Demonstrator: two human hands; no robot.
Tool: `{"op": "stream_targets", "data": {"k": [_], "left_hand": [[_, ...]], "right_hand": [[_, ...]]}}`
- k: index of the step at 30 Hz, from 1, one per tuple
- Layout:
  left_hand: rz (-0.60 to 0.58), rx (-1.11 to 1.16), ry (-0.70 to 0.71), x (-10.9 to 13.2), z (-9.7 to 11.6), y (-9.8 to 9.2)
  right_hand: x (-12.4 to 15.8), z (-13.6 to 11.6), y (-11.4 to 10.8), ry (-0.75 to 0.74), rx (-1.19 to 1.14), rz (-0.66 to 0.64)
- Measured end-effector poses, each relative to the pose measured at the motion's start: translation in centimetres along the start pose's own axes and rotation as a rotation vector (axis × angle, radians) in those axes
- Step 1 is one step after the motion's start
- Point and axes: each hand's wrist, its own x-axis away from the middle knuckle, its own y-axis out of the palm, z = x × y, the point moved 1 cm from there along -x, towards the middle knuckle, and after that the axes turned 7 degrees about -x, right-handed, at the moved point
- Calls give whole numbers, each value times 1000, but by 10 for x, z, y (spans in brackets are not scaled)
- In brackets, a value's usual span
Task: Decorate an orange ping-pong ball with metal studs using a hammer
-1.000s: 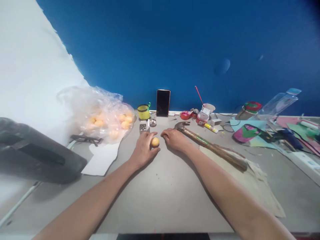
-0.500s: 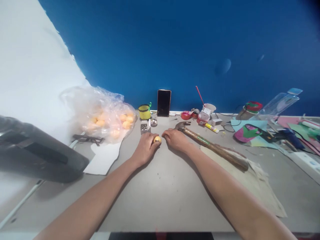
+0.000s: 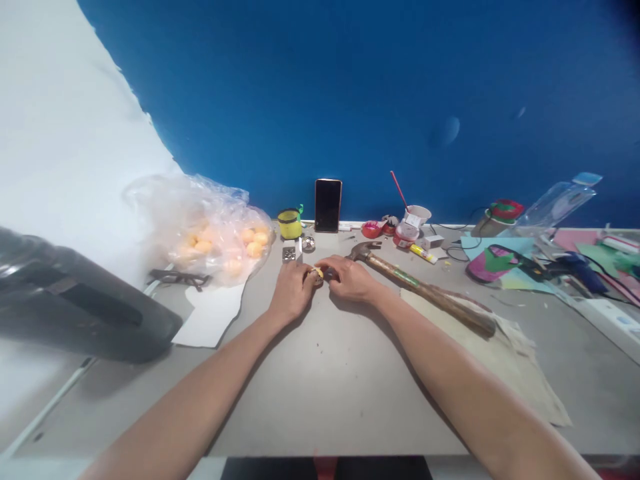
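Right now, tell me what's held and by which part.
The left hand holds a small yellow ball by its left side; whether the right hand also touches it cannot be told.

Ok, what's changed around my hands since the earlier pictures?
Your right hand has moved left to the yellow ball; whether it grips is unclear. The ball has turned, showing a darker side. Your left hand still holds it; the hammer stayed put.

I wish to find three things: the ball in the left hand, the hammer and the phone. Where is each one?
Ball [image 3: 319, 273]: head view, on its exposed yellow part.
Hammer [image 3: 425, 289]: head view, mid-handle, on the wood.
Phone [image 3: 328, 205]: head view, middle of the dark screen.
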Motion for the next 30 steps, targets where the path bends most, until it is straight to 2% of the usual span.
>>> {"op": "stream_targets", "data": {"k": [6, 14, 19, 25, 30], "left_hand": [[2, -49, -15, -1, 0, 2], [115, 103, -93, -1, -9, 7], [154, 242, -217, 1, -12, 2], [191, 301, -261, 5, -15, -3], [142, 295, -210, 11, -13, -3]], "right_hand": [[-1, -5, 6, 11, 33, -7], [-4, -8, 5, 99, 77, 0], [-3, -5, -1, 93, -60, 78], [-5, 1, -14, 215, -93, 279], [-5, 4, -14, 203, -33, 261]]}}
